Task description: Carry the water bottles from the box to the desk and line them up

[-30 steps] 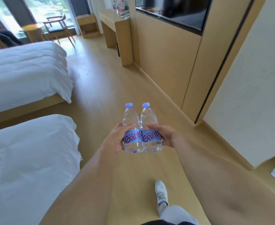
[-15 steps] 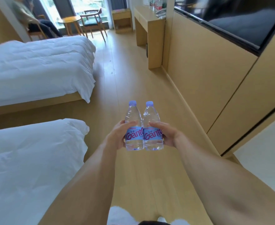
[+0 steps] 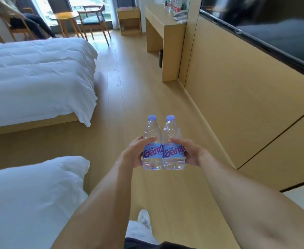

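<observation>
I hold two clear water bottles with pale blue caps and blue labels upright, side by side and touching, in front of me over the floor. My left hand (image 3: 134,152) grips the left bottle (image 3: 152,133) around its label. My right hand (image 3: 189,151) grips the right bottle (image 3: 171,132) the same way. Far ahead on the right stands the wooden desk (image 3: 161,22), with several bottles (image 3: 173,5) in a row on its back part. The box is not in view.
Two beds with white bedding (image 3: 39,78) (image 3: 30,194) line the left side. A wooden wall panel with a dark TV screen (image 3: 273,33) runs along the right. A round table (image 3: 64,16), chairs (image 3: 93,18) and a seated person (image 3: 9,11) are by the window.
I have walked forward along the aisle; the desk and the far bed are nearer and the white wall on the right has dropped back. Both hands keep the same hold on the bottles.
</observation>
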Motion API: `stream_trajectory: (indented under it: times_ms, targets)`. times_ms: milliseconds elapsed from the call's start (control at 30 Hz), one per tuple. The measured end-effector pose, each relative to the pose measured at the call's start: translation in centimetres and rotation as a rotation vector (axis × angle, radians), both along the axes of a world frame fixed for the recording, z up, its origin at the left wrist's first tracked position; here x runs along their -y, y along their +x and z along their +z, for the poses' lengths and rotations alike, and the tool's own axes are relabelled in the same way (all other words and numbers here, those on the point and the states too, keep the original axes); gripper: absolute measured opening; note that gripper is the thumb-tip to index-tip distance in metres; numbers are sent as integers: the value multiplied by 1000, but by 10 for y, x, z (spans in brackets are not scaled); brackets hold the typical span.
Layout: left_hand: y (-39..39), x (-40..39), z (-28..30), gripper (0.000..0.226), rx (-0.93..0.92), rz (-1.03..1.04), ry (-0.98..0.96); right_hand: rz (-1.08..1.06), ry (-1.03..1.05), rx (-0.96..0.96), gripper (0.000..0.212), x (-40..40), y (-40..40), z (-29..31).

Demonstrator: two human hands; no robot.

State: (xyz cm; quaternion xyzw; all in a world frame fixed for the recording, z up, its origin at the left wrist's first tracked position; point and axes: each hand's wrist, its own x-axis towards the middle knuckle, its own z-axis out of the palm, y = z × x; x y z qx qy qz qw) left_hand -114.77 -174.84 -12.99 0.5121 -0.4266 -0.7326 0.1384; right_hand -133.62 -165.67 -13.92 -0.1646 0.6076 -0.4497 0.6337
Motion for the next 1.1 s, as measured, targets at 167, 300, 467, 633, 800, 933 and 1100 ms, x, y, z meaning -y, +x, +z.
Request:
stream_trajectory:
  times_ms: [167, 300, 467, 633, 800, 933, 1100]
  targets:
    - [-7, 99, 7, 46, -2, -34, -16, -41, -5, 16, 55, 91, -2, 8]
    - [-13, 161, 12, 47, -30, -45, -32, -32, -24, 20, 70, 150, -5, 9]
    - [-19, 229, 14, 50, -36, -34, -20, 9, -38, 14, 79, 224, -16, 9]
    - [-29, 296, 12, 50, -47, 4, -10, 49, -52, 30, 79, 304, -33, 1]
    - [-46, 378, 8, 47, -28, 70, -7, 120, -58, 54, 78, 400, -55, -12]
    - [-69, 450, 12, 47, -2, 124, 8, 180, -36, 77, 78, 481, -81, -11]
    - [-103, 528, 19, 53, -25, 178, -1, 247, -19, 73, 74, 568, -122, 0]
